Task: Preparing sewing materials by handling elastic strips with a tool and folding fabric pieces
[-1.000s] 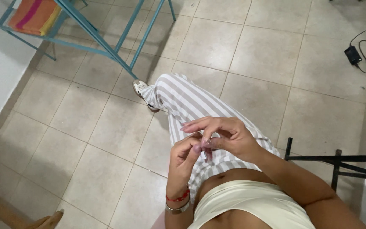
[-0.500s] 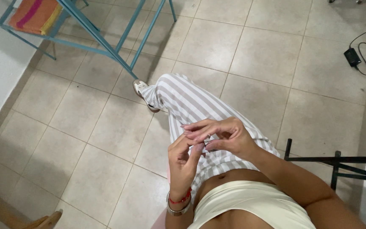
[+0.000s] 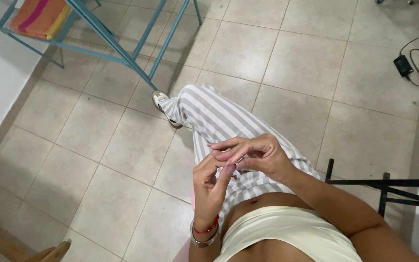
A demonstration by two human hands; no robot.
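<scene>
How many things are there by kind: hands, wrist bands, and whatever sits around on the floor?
Hands: 2, left hand, right hand
Wrist bands: 2, red bracelet, silver bangle
Shoe: 1
Black charger: 1
Blue rack: 1
Total: 7

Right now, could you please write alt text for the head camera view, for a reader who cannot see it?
A seated person's left hand and right hand meet over striped trousers, fingertips pinching something too small to identify. Below lie a tiled floor and a blue metal frame.
</scene>
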